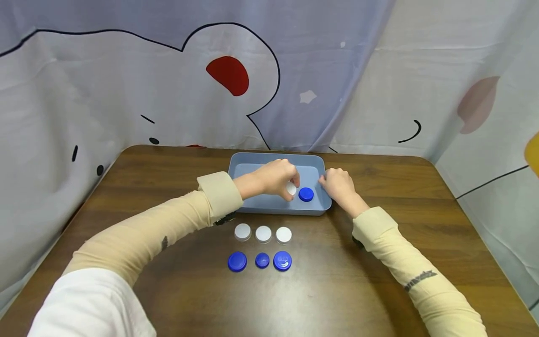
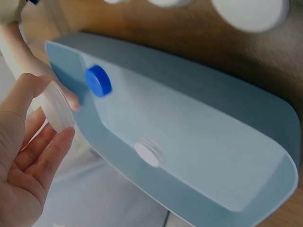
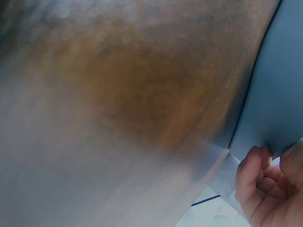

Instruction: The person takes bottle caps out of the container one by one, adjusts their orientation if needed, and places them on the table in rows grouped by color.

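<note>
a white cap [image 1: 291, 188] is pinched edge-on between the thumb and fingertips of the left hand [image 1: 275, 177], held just above the floor of the blue-grey tray [image 1: 273, 159], so that's clearly the hand doing the work here. the cap's flat face is turned sideways rather than down, as seen in the left wrist view [image 2: 57, 105]. a blue cap [image 1: 306, 194] is lying in the tray just to the right of it, nearly touching. the right hand [image 1: 338, 184] is curled against the tray's right rim with nothing else held. nearer the person, three white caps [image 1: 263, 233] are lined up on the wooden table [image 1: 421, 187], with three blue caps [image 1: 262, 260] in a row just below.
</note>
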Available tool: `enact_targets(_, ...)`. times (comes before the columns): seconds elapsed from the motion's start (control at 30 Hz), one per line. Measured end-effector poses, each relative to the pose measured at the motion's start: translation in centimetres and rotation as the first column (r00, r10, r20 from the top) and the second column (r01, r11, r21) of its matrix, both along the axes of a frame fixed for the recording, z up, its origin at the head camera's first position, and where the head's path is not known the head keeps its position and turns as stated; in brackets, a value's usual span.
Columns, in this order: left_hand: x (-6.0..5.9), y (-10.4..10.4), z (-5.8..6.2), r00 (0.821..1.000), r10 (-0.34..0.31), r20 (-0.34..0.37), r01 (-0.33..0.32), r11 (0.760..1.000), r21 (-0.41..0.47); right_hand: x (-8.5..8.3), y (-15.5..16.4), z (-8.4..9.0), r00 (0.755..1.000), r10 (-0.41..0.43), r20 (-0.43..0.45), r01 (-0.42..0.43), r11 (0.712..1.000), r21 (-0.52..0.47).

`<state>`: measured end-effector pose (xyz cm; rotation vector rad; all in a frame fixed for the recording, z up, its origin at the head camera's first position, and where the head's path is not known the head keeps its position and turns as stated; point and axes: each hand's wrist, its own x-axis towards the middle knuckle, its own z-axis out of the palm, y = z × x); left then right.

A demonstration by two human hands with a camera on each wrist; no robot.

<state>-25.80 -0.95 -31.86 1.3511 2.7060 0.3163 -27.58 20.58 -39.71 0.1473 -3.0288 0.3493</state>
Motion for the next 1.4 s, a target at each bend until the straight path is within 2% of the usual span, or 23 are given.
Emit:
enact_targets(0.33, 2.3, 1.6, 0.1, 0.995, -0.093, -0.030, 0.093, 0.996, 0.007, -0.2, 0.2, -0.2, 1.000, 0.007, -0.012, -0.007, 1.000, -0.003)
enact_targets(0.63, 4.0, 2.4, -0.4, 0.989, -0.146, -0.010, 0.146, 0.989, -0.001, -0.3, 0.3, -0.2, 1.000, 0.003, -0.007, -0.003, 1.000, -0.012)
enact_targets(0.93, 5.7, 3.1, -2.0, 0.981, -0.192, -0.034, 0.191, 0.981, -0.036, -0.3, 0.2, -0.2, 1.000, -0.004, 0.001, 0.004, 1.000, -0.010)
enact_targets(1.1, 6.4, 3.4, -3.0, 0.981, -0.193, -0.005, 0.192, 0.979, -0.074, -0.3, 0.2, -0.2, 1.000, -0.009, 0.001, 0.009, 1.000, -0.012)
enact_targets(1.4, 6.8, 3.8, -4.3, 0.979, -0.202, -0.020, 0.198, 0.973, -0.119, -0.3, 0.1, -0.2, 1.000, -0.022, 0.001, 0.022, 1.000, -0.017)
